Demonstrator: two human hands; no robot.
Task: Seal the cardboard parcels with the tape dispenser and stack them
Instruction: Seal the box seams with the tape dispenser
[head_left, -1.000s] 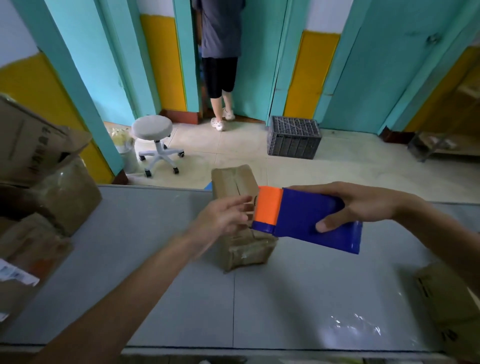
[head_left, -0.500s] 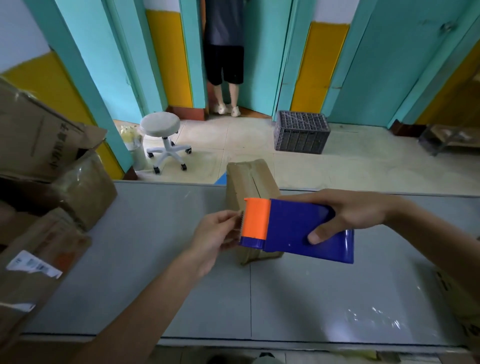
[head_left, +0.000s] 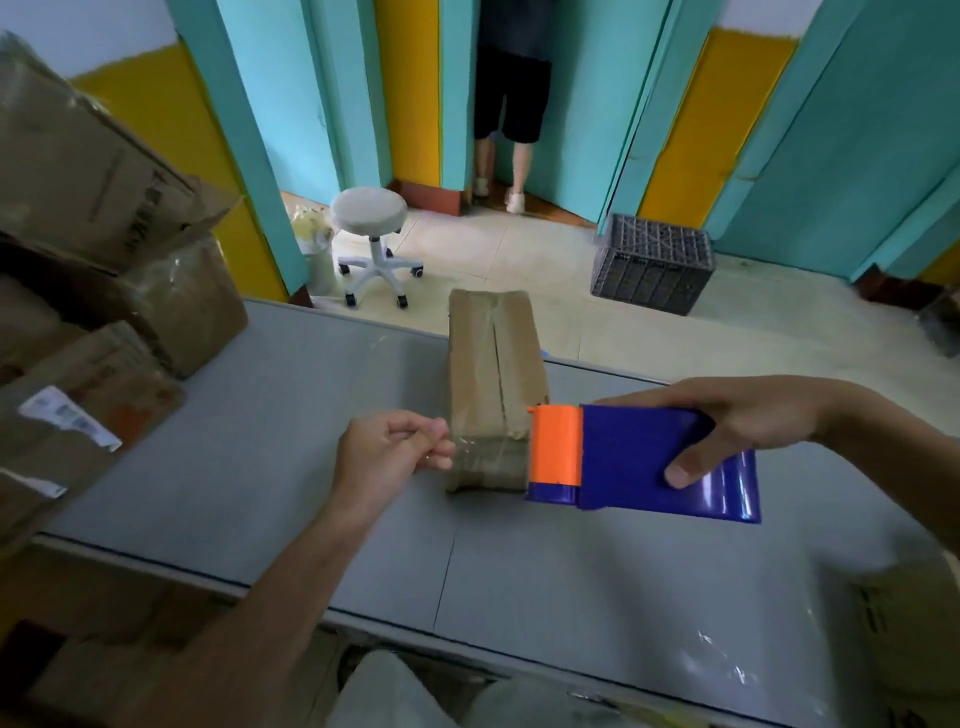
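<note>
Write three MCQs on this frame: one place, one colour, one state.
1. Where is the dispenser against the parcel?
A. at its near right corner
B. on its far end
C. left of it

2. The dispenser's front is:
A. green
B. orange
C. white

3. The left hand:
A. lies flat and open
B. grips the dispenser
C. pinches tape at the parcel's near left edge

Key:
1 A: the front sits by the near right corner.
2 B: the front is orange on a blue body.
3 C: its fingertips press together on the strip across the near face, while the right hand grips the dispenser.
</note>
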